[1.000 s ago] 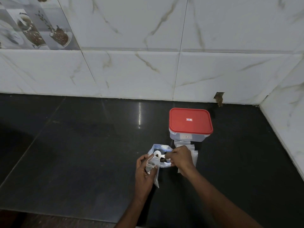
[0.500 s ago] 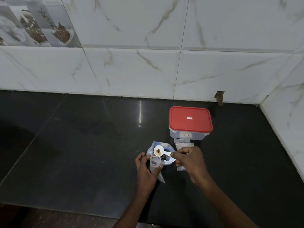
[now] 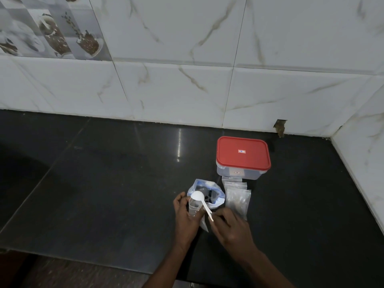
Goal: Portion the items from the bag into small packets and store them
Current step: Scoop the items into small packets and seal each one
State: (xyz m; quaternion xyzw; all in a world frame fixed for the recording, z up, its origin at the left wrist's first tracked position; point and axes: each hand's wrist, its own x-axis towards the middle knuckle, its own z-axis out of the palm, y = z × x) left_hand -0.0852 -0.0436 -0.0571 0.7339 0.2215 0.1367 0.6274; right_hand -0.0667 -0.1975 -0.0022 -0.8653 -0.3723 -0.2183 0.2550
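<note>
The small clear packet stands upright at the near middle of the black counter, gripped around its sides by the left hand; a white spoon has its bowl over the packet's mouth, its handle pinched at the end by the right hand; just behind, touching the packet, sits the open blue-and-white bag with dark pieces inside; to its right lies a pile of empty clear packets; beyond them stands a box with a red lid, near the marble-tiled wall.
</note>
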